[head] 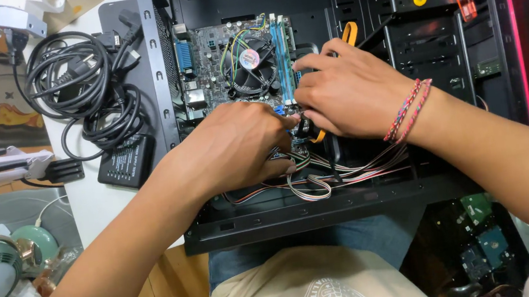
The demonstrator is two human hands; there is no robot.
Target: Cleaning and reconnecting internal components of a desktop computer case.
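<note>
Two hands are inside an open black computer case point(349, 208) lying on its side, both meeting over the lower edge of the motherboard point(216, 65); the CPU fan point(249, 65) serves as landmark.

Nearest the camera, below the fan: a loose bundle of thin multicoloured wires point(321, 185) loops along the case floor, its run roughly left to right, rising toward the hands.

Left hand point(232, 148): below and slightly left of the fan, palm down, fingers curled with tips pointing right toward the board's lower edge. What they pinch is hidden beneath the hand; cannot tell the grip.

Right hand point(350, 90): right of and below the fan, fingers bent and close together, tips pointing left, touching a small black connector point(303, 127) with an orange cable point(320, 137) beside it. Whether it is actually gripped cannot be told. The connector lies between the two sets of fingertips, nearer the right.

Beyond the fan: blue memory slots point(280, 52) just right of it. Far left of the fan, outside the case, coiled black power cables point(84, 89).
</note>
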